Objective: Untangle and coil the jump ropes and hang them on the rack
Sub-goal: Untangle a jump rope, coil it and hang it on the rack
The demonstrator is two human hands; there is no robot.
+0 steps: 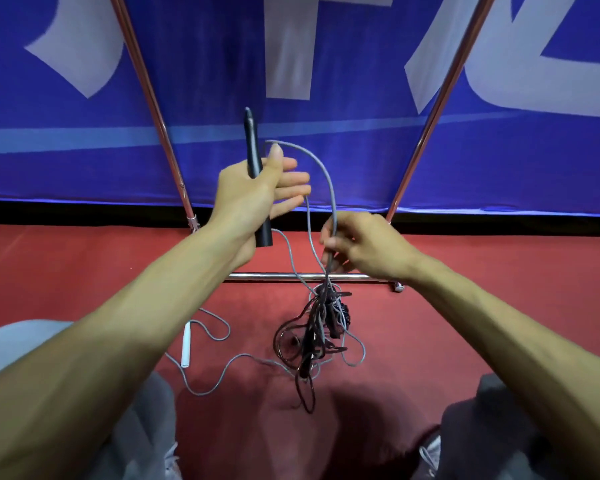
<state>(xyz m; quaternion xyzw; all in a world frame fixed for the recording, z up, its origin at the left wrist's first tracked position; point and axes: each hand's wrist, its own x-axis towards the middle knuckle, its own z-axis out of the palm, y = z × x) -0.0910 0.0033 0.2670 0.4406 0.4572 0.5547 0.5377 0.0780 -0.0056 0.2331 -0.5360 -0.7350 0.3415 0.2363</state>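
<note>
Rope (330, 181) — right hand (364, 247) pinches; left hand (253, 199) holds handle (252, 143).

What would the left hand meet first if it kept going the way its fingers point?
Probably the grey rope, which loops just past the fingertips of the left hand and runs down into the right hand; depth is unclear.
</note>
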